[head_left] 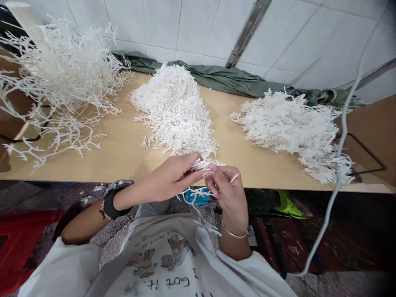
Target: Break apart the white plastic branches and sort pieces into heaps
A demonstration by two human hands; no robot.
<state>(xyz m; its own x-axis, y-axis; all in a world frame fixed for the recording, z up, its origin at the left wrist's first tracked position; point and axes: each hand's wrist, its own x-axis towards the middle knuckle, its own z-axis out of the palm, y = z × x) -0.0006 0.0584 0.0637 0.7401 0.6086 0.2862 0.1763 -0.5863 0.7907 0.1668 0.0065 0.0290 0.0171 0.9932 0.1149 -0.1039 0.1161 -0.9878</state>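
Note:
My left hand (176,175) is closed around a small bunch of short white plastic sprigs (199,165) at the table's front edge. Meeting it at the fingertips, my right hand (227,187) pinches thin white branched plastic strands (198,194), which dangle below both hands. The exact join between the pieces is hidden by my fingers. Just beyond my hands rises a heap of short white sprigs (179,109). To the left lies a loose tangle of long white branched stems (71,70), and to the right a flatter pile of white branched pieces (287,123).
The wooden tabletop (117,136) runs against a tiled wall, with a rolled green cloth (229,80) along the back. A white cord (343,136) hangs down at the right. Cardboard (375,128) stands at the right end; a red plastic stool (27,243) is at lower left.

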